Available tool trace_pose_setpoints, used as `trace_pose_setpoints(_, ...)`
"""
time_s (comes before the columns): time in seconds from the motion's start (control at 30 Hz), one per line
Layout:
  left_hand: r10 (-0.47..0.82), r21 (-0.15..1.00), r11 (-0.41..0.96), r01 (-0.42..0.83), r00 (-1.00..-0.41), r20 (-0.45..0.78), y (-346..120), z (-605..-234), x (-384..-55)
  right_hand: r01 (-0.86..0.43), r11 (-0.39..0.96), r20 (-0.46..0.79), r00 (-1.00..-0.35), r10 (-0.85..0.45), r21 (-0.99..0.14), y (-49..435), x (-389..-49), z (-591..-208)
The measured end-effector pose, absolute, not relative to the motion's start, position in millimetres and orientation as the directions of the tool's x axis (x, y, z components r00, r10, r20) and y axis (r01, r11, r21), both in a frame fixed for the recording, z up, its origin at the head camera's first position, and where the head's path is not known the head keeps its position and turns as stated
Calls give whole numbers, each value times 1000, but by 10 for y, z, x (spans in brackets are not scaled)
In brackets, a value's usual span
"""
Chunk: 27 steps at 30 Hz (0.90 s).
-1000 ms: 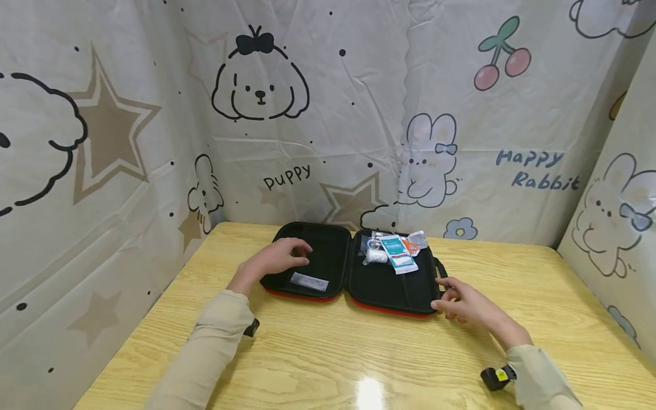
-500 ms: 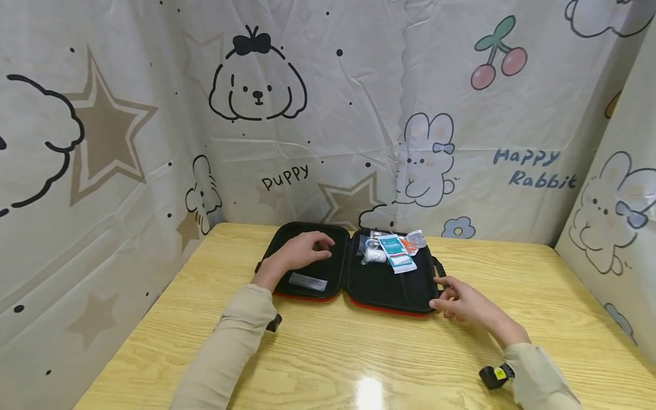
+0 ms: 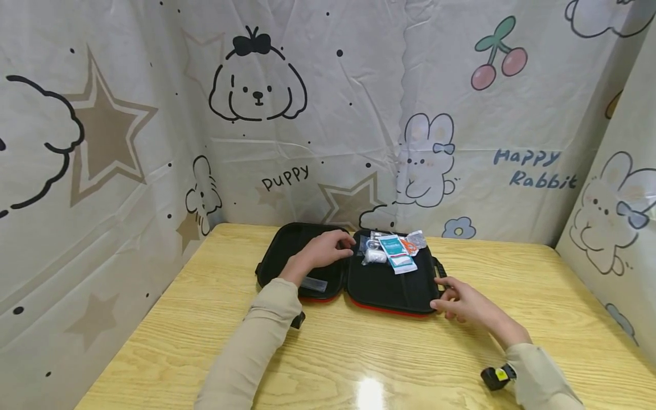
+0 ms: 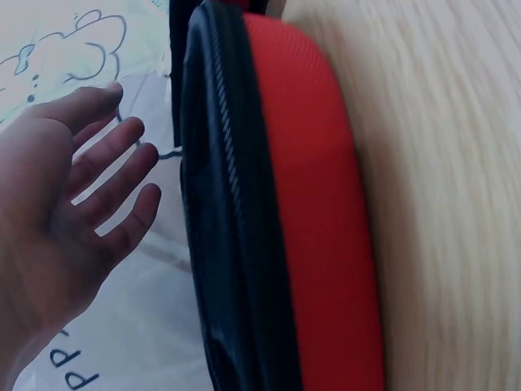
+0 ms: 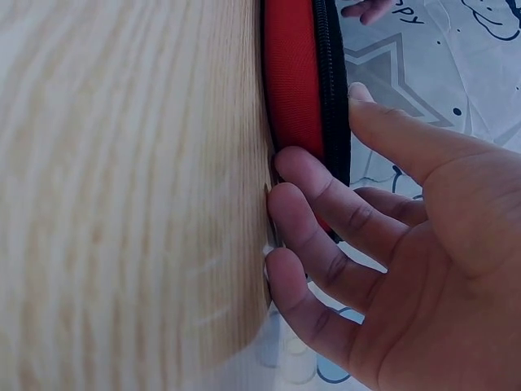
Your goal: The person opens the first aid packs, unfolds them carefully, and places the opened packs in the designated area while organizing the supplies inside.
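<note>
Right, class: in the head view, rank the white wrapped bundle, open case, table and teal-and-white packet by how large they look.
1. Table
2. Open case
3. Teal-and-white packet
4. White wrapped bundle

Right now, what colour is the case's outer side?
The case has a red outer side and black zip; best in the left wrist view.
</note>
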<state>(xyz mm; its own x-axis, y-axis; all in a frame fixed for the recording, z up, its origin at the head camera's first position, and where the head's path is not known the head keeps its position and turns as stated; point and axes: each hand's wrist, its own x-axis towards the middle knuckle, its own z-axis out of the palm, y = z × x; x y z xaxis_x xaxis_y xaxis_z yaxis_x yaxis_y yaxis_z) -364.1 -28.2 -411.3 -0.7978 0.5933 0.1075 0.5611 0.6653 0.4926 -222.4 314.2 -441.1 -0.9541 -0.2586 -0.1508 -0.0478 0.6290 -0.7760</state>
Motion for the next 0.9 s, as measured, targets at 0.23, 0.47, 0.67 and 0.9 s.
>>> trace_pose_setpoints(0.23,601,494,650,577,-789,130,-94,-4220,-3682,-71,630,-141,-949,-281,-773,3146,-2225,-4412)
trace_pose_setpoints(0.47,619,449,651,612,-770,153,53,-4291,-3731,-58,620,-146,-950,-274,-783,3121,-2218,-4397)
trace_pose_setpoints(0.67,625,385,687,617,-771,119,149,-4296,-3716,-42,621,-161,-950,-268,-783,3109,-2205,-4384)
trace_pose_setpoints(0.9,612,289,747,598,-789,52,260,-4333,-3685,-37,629,-167,-951,-262,-777,3099,-2200,-4381)
